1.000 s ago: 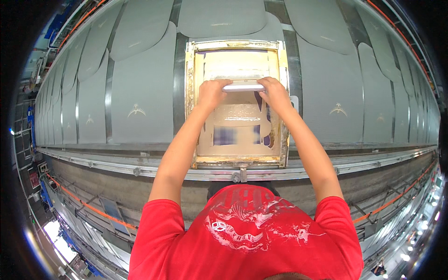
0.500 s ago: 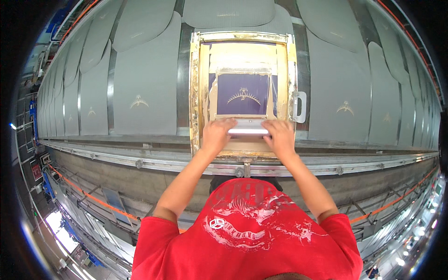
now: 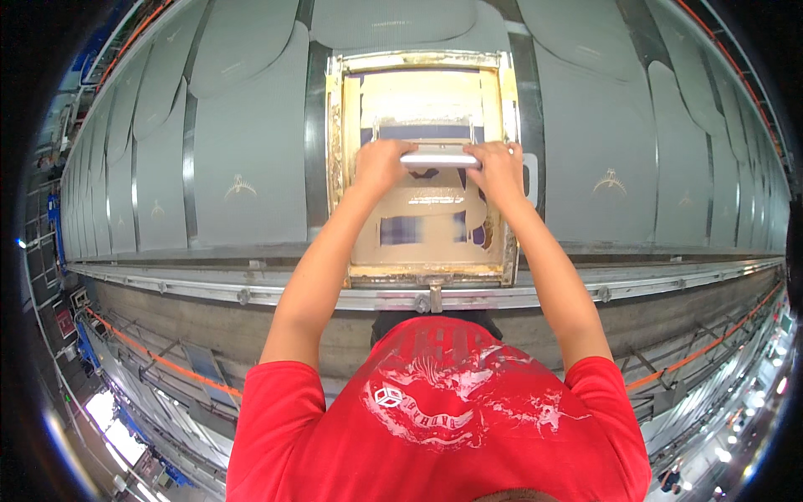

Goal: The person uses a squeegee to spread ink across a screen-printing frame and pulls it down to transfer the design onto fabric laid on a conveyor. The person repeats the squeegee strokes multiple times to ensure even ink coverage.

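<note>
A silver squeegee (image 3: 441, 158) lies crosswise on the mesh of a screen-printing frame (image 3: 335, 109). My left hand (image 3: 382, 165) is closed round its left end, and my right hand (image 3: 499, 170) grips the right end. Beige ink (image 3: 431, 186) is smeared over the mesh on my side of the squeegee. Patches of dark purple mesh (image 3: 401, 230) show through the ink, and a strip of it shows beyond the squeegee. The squeegee's lower edge and the mesh under my hands are hidden. The ink-stained frame rests on grey fabric pieces.
Grey fabric panels (image 3: 251, 151) lie in a row to both sides, several bearing a small pale crest. A metal rail (image 3: 535, 297) runs along the table's near edge. A white handle (image 3: 531, 177) sticks out at the frame's right side. Orange-edged tables stand behind me.
Both hands have pushed the squeegee away from me, from the near part of the screen to beyond its middle. Beige ink now covers much of the purple mesh and crest seen before.
</note>
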Tool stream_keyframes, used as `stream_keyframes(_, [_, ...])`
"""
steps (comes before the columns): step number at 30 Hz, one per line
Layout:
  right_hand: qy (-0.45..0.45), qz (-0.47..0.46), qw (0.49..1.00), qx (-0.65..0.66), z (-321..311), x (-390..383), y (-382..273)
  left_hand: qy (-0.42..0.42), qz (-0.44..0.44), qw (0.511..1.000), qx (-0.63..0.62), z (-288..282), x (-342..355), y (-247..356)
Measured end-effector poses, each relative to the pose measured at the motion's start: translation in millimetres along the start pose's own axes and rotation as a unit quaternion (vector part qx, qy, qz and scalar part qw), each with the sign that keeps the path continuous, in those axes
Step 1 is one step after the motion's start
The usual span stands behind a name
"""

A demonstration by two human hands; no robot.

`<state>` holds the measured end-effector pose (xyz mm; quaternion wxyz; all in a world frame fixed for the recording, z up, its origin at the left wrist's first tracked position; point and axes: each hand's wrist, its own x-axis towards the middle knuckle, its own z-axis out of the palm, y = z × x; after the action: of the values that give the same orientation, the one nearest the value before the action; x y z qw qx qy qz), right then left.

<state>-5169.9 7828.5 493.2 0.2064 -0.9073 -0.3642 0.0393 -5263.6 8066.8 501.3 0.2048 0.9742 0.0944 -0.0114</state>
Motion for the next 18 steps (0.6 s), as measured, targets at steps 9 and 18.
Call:
stream_keyframes(9, [-0.077, -0.020, 0.992, 0.096, -10, -133, -28, 0.007, 0.038, 0.999, -0.030, 26, -144, 36])
stream_keyframes(18, [0.107, 0.296, 0.922, 0.228, 18, -36, 96, 0.049, 0.068, 0.996, -0.006, 44, -174, 31])
